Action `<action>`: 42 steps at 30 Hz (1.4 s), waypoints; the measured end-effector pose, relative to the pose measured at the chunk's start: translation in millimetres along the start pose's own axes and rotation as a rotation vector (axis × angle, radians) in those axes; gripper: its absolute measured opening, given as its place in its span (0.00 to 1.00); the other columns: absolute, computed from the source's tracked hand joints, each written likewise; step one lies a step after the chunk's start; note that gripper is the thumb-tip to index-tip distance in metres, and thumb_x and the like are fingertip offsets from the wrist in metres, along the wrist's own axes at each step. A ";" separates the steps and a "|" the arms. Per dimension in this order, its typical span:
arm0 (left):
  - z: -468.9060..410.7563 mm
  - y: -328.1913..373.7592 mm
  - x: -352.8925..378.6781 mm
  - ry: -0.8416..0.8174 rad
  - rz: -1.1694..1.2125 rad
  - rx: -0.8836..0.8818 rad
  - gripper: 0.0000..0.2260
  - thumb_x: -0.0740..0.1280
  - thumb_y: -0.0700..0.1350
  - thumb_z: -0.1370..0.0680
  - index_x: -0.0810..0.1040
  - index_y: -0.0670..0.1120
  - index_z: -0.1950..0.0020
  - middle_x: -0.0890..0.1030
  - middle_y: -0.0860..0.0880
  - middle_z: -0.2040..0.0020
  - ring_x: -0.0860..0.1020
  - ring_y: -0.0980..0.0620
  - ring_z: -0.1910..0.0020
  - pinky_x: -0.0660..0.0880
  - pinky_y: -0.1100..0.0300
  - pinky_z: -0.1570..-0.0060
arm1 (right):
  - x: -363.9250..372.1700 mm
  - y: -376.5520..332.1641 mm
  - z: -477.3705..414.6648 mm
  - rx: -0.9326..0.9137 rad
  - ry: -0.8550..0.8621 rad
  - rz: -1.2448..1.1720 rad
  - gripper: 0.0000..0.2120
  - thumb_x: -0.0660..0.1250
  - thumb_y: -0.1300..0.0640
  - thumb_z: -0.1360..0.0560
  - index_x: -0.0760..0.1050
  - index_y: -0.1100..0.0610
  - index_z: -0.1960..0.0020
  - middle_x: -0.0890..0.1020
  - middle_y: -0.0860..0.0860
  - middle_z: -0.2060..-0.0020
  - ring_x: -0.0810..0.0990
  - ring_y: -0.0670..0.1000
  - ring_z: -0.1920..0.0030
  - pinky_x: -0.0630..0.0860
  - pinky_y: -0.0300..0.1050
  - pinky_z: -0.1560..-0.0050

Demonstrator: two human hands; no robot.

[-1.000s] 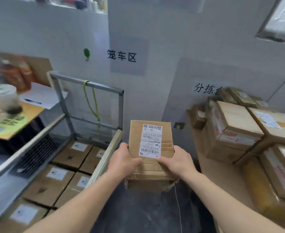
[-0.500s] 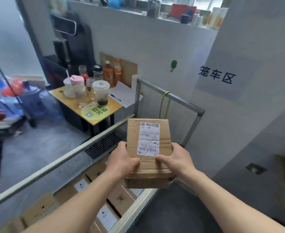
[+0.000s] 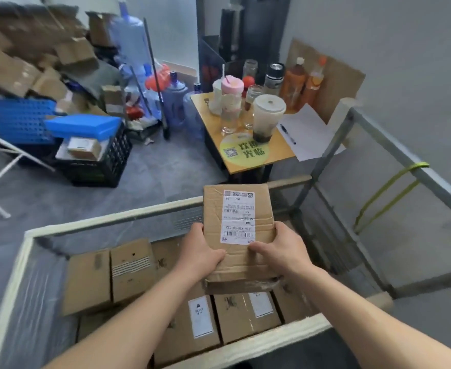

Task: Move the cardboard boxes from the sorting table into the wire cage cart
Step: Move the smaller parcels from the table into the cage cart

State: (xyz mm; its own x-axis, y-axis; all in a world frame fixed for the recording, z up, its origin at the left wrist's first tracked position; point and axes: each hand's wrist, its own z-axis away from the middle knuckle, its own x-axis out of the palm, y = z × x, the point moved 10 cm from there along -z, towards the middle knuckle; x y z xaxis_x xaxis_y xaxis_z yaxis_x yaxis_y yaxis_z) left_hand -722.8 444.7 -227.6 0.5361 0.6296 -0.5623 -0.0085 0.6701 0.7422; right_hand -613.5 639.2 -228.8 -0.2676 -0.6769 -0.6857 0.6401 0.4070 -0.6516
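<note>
The wire cart (image 3: 107, 221) stands open under my hands. Other boxes (image 3: 133, 270) already lie flat on its bottom, below and to the left of my hands, so I judge this one needs a free place among them. I hold the labelled box (image 3: 212, 209) above the cart, label up, ready to lower. My left hand (image 3: 200, 251) and right hand (image 3: 280, 249) grip its near corners, thumbs on top.
</note>
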 end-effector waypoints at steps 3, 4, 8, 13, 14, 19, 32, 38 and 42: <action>-5.6 -32.2 -2.0 0.029 -0.012 -0.083 0.23 0.77 0.43 0.30 0.68 0.52 0.42 0.75 0.58 0.52 0.75 0.61 0.57 0.69 0.72 0.68 | 33.8 2.0 -17.1 -0.006 -0.093 0.053 0.25 0.77 0.43 0.33 0.72 0.47 0.40 0.80 0.43 0.49 0.80 0.47 0.48 0.81 0.50 0.46; -7.7 -45.4 -2.3 0.038 -0.017 -0.116 0.23 0.77 0.43 0.30 0.69 0.51 0.41 0.77 0.57 0.51 0.78 0.57 0.55 0.72 0.68 0.63 | 46.3 1.8 -22.4 -0.007 -0.125 0.078 0.25 0.76 0.43 0.33 0.72 0.48 0.41 0.80 0.43 0.49 0.80 0.47 0.48 0.80 0.49 0.47; -14.0 -103.6 2.0 0.045 -0.005 -0.238 0.24 0.76 0.44 0.30 0.69 0.50 0.38 0.79 0.54 0.47 0.79 0.52 0.51 0.77 0.59 0.58 | 100.3 3.6 -37.4 -0.011 -0.222 0.143 0.23 0.76 0.44 0.32 0.72 0.49 0.43 0.80 0.43 0.51 0.79 0.48 0.51 0.76 0.45 0.52; -34.8 -170.6 9.1 0.019 -0.004 -0.318 0.24 0.75 0.43 0.28 0.69 0.51 0.37 0.79 0.55 0.47 0.80 0.53 0.51 0.80 0.55 0.53 | 171.9 17.0 -54.2 0.007 -0.296 0.175 0.21 0.75 0.45 0.30 0.71 0.47 0.43 0.80 0.43 0.50 0.80 0.49 0.49 0.79 0.48 0.49; -42.7 -182.6 9.3 0.013 -0.008 -0.326 0.24 0.75 0.43 0.28 0.69 0.51 0.36 0.80 0.54 0.46 0.80 0.52 0.50 0.80 0.54 0.52 | 186.1 18.5 -61.1 0.008 -0.303 0.180 0.22 0.75 0.45 0.30 0.71 0.47 0.42 0.80 0.44 0.49 0.80 0.49 0.49 0.80 0.49 0.48; -88.4 -244.7 13.3 -0.001 -0.021 -0.339 0.24 0.75 0.42 0.28 0.71 0.48 0.34 0.79 0.52 0.43 0.79 0.51 0.48 0.77 0.60 0.55 | 262.2 32.7 -95.7 0.002 -0.338 0.187 0.24 0.75 0.45 0.30 0.69 0.47 0.39 0.79 0.44 0.48 0.79 0.49 0.48 0.83 0.55 0.50; -196.8 -377.5 45.4 -0.030 -0.034 -0.428 0.21 0.73 0.38 0.27 0.73 0.44 0.35 0.79 0.46 0.41 0.79 0.45 0.43 0.78 0.48 0.42 | 413.6 76.9 -192.9 -0.044 -0.388 0.246 0.23 0.75 0.46 0.29 0.69 0.49 0.40 0.79 0.44 0.51 0.79 0.48 0.53 0.79 0.46 0.56; -212.7 -401.6 61.0 -0.019 -0.067 -0.411 0.20 0.71 0.38 0.27 0.72 0.45 0.36 0.76 0.46 0.39 0.77 0.45 0.41 0.76 0.51 0.40 | 445.6 88.5 -205.0 -0.057 -0.368 0.235 0.25 0.75 0.46 0.28 0.64 0.49 0.40 0.76 0.39 0.57 0.77 0.42 0.62 0.78 0.44 0.62; -208.4 -407.5 61.7 0.005 -0.092 -0.443 0.20 0.70 0.38 0.26 0.70 0.45 0.36 0.74 0.46 0.38 0.76 0.45 0.42 0.76 0.51 0.41 | 450.6 86.8 -201.3 -0.069 -0.389 0.232 0.30 0.74 0.46 0.27 0.61 0.51 0.33 0.80 0.45 0.49 0.81 0.50 0.56 0.82 0.53 0.55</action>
State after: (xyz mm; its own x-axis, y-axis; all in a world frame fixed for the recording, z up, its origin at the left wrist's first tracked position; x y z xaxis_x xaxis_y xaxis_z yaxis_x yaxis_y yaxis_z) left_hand -862.2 292.5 -640.7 0.5476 0.5610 -0.6208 -0.3222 0.8261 0.4623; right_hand -823.6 493.0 -659.6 0.1759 -0.7376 -0.6519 0.5986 0.6059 -0.5241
